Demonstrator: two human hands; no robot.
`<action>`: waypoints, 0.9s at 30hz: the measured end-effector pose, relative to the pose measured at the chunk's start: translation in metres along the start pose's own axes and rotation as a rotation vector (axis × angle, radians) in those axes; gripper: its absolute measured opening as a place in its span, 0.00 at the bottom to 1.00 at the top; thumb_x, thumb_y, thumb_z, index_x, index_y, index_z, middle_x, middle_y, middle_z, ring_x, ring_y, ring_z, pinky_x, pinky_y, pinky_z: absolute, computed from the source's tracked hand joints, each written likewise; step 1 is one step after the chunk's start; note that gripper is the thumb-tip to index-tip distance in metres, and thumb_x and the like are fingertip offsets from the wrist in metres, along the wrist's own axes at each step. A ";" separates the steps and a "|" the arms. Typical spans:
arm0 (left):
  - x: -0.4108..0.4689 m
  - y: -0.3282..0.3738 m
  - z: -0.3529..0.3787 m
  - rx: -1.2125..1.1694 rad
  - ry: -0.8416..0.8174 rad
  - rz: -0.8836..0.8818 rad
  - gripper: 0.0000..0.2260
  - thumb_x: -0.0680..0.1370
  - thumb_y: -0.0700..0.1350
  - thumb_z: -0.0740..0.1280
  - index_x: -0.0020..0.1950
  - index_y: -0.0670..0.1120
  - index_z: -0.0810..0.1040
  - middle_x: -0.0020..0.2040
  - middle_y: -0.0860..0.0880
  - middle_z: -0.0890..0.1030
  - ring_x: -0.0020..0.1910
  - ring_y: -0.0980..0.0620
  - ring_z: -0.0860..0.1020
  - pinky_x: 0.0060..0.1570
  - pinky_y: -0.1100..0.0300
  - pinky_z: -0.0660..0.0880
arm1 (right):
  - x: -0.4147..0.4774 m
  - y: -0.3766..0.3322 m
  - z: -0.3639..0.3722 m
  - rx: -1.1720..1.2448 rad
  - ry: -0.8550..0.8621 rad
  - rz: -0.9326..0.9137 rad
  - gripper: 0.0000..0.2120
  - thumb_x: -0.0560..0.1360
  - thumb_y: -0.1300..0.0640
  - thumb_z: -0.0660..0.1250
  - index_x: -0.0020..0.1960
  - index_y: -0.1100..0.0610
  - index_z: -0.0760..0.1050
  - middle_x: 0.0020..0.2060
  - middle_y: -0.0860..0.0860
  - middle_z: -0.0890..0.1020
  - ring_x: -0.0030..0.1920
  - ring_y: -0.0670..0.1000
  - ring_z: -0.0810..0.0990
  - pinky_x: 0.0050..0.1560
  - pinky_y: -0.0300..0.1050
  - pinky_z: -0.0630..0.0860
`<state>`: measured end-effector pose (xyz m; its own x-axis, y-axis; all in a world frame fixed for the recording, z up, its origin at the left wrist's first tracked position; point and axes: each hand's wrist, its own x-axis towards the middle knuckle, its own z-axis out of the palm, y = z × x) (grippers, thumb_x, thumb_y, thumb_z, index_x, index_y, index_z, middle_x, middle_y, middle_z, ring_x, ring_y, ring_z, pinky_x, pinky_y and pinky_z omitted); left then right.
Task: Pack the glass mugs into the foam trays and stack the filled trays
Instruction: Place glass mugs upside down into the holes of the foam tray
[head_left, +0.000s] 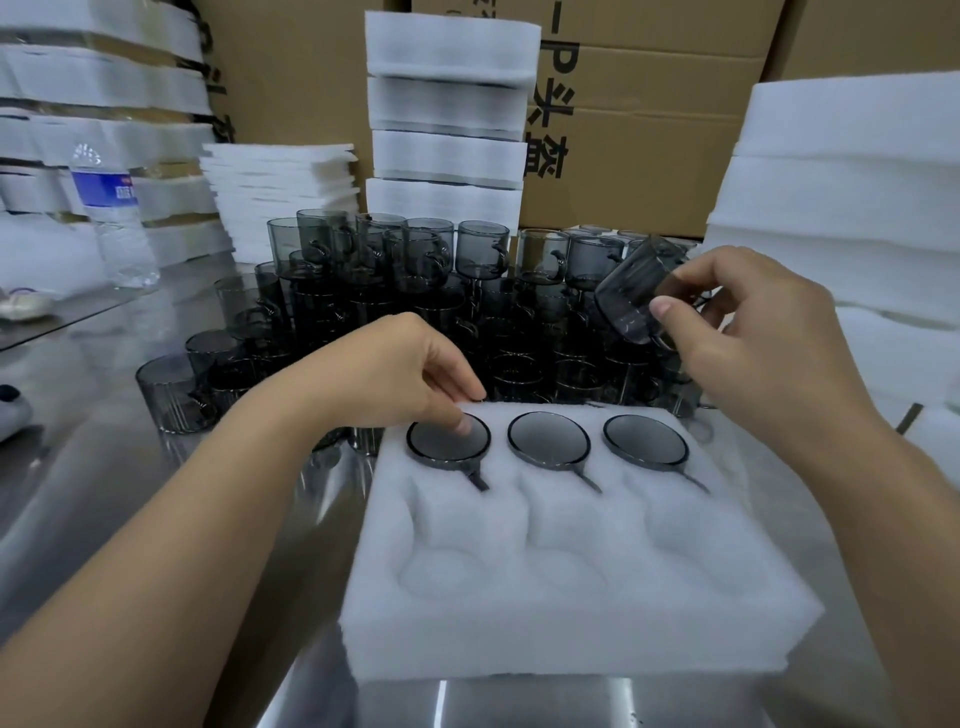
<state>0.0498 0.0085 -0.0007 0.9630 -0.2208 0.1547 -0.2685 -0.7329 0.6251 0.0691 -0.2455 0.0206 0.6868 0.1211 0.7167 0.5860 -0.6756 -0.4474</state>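
- The right hand grasps a mug, tilted, above the tray's far right corner.
- The left hand has its thumb on the tray's far-left seated mug; pinching or only pressing, I cannot tell.
- The far row is full and the near pockets are bare, so level the mug, match its handle to the slot, and lower it gently.
- Loose mugs crowd behind the tray and a foam stack stands to its right, so keep the swing tight.

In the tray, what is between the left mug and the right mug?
A third mug sits in the middle far pocket of the tray, between the left mug and the right mug; the head view shows it.
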 end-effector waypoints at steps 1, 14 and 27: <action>0.001 0.001 0.003 0.001 0.027 0.011 0.10 0.66 0.43 0.79 0.42 0.56 0.84 0.37 0.61 0.84 0.38 0.65 0.81 0.40 0.74 0.75 | 0.000 -0.001 0.000 0.013 0.001 0.003 0.03 0.74 0.56 0.68 0.43 0.49 0.75 0.35 0.40 0.74 0.33 0.41 0.72 0.34 0.29 0.65; 0.008 0.002 0.016 -0.139 0.237 0.050 0.14 0.72 0.36 0.71 0.47 0.57 0.81 0.41 0.59 0.84 0.42 0.65 0.80 0.44 0.73 0.75 | -0.013 -0.015 0.016 0.248 -0.105 -0.007 0.08 0.71 0.56 0.73 0.37 0.45 0.79 0.34 0.37 0.81 0.33 0.38 0.77 0.36 0.26 0.69; 0.007 0.024 0.028 -0.709 0.271 -0.062 0.10 0.69 0.53 0.74 0.46 0.50 0.83 0.39 0.46 0.85 0.38 0.48 0.85 0.32 0.64 0.78 | -0.025 -0.014 0.039 -0.014 -0.049 -0.367 0.04 0.70 0.63 0.74 0.45 0.58 0.84 0.37 0.50 0.81 0.34 0.47 0.76 0.37 0.40 0.73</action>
<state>0.0495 -0.0287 -0.0056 0.9727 0.0405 0.2286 -0.2218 -0.1297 0.9664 0.0603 -0.2110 -0.0118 0.4519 0.3916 0.8015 0.7914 -0.5906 -0.1576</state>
